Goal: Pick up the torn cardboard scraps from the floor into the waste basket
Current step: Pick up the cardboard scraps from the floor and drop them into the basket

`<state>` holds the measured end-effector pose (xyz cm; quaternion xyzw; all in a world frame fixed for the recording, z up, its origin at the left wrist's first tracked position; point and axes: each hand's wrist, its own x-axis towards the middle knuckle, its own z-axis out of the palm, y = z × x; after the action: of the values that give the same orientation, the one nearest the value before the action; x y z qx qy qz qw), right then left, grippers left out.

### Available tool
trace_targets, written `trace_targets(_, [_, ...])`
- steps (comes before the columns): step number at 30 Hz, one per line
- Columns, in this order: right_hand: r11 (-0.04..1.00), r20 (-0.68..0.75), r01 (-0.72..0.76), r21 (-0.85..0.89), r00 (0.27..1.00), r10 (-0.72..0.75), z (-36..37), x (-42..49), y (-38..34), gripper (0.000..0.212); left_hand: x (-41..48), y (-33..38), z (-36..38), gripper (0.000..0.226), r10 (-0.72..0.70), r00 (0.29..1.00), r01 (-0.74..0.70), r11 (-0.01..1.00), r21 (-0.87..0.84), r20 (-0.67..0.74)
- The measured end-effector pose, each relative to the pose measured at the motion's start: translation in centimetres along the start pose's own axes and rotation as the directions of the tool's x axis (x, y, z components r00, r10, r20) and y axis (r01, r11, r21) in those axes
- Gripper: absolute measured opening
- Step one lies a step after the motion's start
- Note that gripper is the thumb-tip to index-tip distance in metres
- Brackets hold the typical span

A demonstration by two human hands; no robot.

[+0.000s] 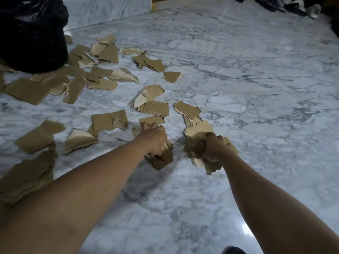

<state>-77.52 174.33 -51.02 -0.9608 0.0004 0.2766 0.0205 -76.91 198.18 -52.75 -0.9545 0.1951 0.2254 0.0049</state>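
Head view, person bent over a grey-veined marble floor [256,88], both arms reaching forward.

Left hand [155,139]: fingers [146,125] curled and clamped on a stack of torn cardboard scraps [163,161]. The stack's lower edge is close to the floor; contact cannot be told.

Right hand [213,148]: fingers [210,135] curled, clamped on a second bunch of scraps [199,130], with ragged ends sticking out above and below the fist.

The two hands are near each other, not touching.

Loose scraps [108,52] lie scattered on the floor ahead and to the left, some overlapping. A large piece [27,176] lies beside the left forearm.

Black plastic bag [31,33] at upper left, with scraps lying around its base.

Dark clutter [275,5] at far upper right, too blurred to identify.
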Motion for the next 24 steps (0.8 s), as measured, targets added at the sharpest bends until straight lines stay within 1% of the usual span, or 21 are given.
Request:
trace_targets(2, [0.996,-0.052,-0.027,-0.087,0.998,0.023,0.2,0.2,-0.4,0.059,-0.2,0.2,-0.2,0.039,0.030,0.997,-0.025,0.998,0.061,-0.074])
trace_targets(4, [0.985,-0.090,-0.047,-0.164,0.995,0.033,0.2,0.4,-0.9,0.057,-0.5,0.3,-0.4,0.034,0.039,0.991,-0.030,0.997,0.072,-0.126])
trace_targets(6, [0.983,-0.109,-0.020,-0.181,0.994,0.000,0.2,0.7,-1.3,0.057,-0.8,0.3,-0.5,0.030,0.060,0.984,-0.049,0.997,0.065,-0.171])
trace_targets(8, [0.993,-0.113,0.048,-0.104,0.992,-0.060,0.1,0.6,-1.7,0.054,-1.0,0.4,-0.7,0.027,0.090,0.970,-0.084,0.996,0.040,-0.225])
trace_targets(10, [0.993,-0.132,0.103,-0.058,0.985,-0.109,0.5,0.4,-2.1,0.053,-1.3,0.6,-0.7,0.028,0.101,0.958,-0.105,0.994,0.001,-0.269])
trace_targets(12, [0.994,-0.175,0.104,-0.039,0.978,-0.110,0.9,0.0,-2.5,0.058,-1.6,0.7,-0.7,0.033,0.091,0.957,-0.100,0.995,-0.018,-0.275])
trace_targets(14, [0.997,-0.189,0.077,0.020,0.979,-0.072,1.1,-0.5,-2.7,0.064,-2.0,0.8,-0.7,0.037,0.086,0.960,-0.093,0.996,-0.013,-0.268])
trace_targets(15, [0.997,-0.166,0.071,0.044,0.984,-0.062,1.0,-0.7,-2.8,0.059,-2.2,0.9,-0.6,0.037,0.084,0.959,-0.092,0.996,-0.018,-0.271])
trace_targets(16, [0.994,-0.137,0.069,0.081,0.989,-0.058,0.8,-0.8,-2.5,0.047,-2.2,0.8,-0.5,0.036,0.078,0.958,-0.090,0.995,-0.031,-0.277])
trace_targets(17, [0.990,-0.114,0.046,0.132,0.993,-0.031,0.4,-0.8,-2.2,0.032,-2.3,0.7,-0.3,0.035,0.070,0.956,-0.087,0.995,-0.050,-0.285])
trace_targets(18, [0.980,-0.105,0.001,0.199,0.994,0.020,-0.1,-0.7,-1.3,0.021,-2.4,0.5,-0.2,0.034,0.058,0.956,-0.081,0.994,-0.070,-0.289])
trace_targets(19, [0.964,-0.108,-0.061,0.260,0.990,0.091,-0.5,-0.5,-0.3,0.019,-2.5,0.4,0.0,0.035,0.044,0.957,-0.072,0.993,-0.089,-0.285])
trace_targets(20, [0.943,-0.110,-0.137,0.303,0.978,0.177,-0.7,-0.2,1.2,0.023,-2.6,0.3,0.1,0.037,0.029,0.961,-0.061,0.992,-0.109,-0.275])
trace_targets(21, [0.926,-0.105,-0.218,0.309,0.960,0.261,-0.6,0.0,2.6,0.032,-2.8,0.2,0.1,0.041,0.013,0.966,-0.048,0.990,-0.132,-0.257])
trace_targets(23, [0.901,-0.047,-0.363,0.236,0.922,0.383,-0.2,0.0,4.8,0.049,-3.0,0.1,0.3,0.048,-0.023,0.977,-0.017,0.983,-0.183,-0.213])
trace_targets(24, [0.898,-0.023,-0.391,0.202,0.915,0.404,0.2,0.0,5.4,0.054,-3.0,0.0,0.3,0.050,-0.043,0.980,0.001,0.978,-0.210,-0.196])
